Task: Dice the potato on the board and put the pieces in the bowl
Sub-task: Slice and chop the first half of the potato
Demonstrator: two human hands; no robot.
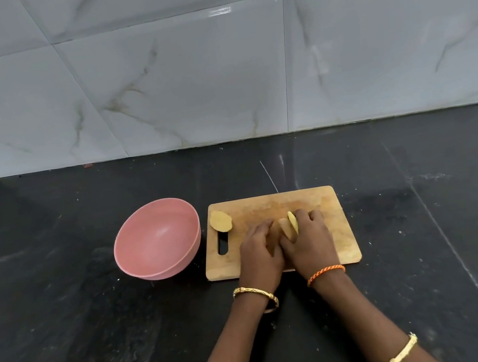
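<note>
Potato piece (287,227) sits mid-board, between the two hands, pale cut faces showing; a thin slice (293,221) stands on edge against its right side. Long axis runs roughly away from the person, toward the wall. Left hand (260,252) lies over the piece's left side, fingers curled down on it, holding it steady. Right hand (309,242) is curled at the piece's right side, touching the slice. A thin bright line (269,177) runs past the board's far edge, in line with the right hand; likely a knife blade edge-on, but the handle is hidden, so what that hand grips cannot be told. Second potato half (220,220) lies at the board's left end, just above the handle slot, cut face down or sideways, unclear. Wooden board (335,227) lies on the dark counter (62,307). Pink bowl (158,239) sits just left of the board, with no pieces inside. Judgement: slicing stage, dicing not yet done. Bowl lies on the left hand's side, so that hand is nearer for transfer. Bangles on both wrists.
</note>
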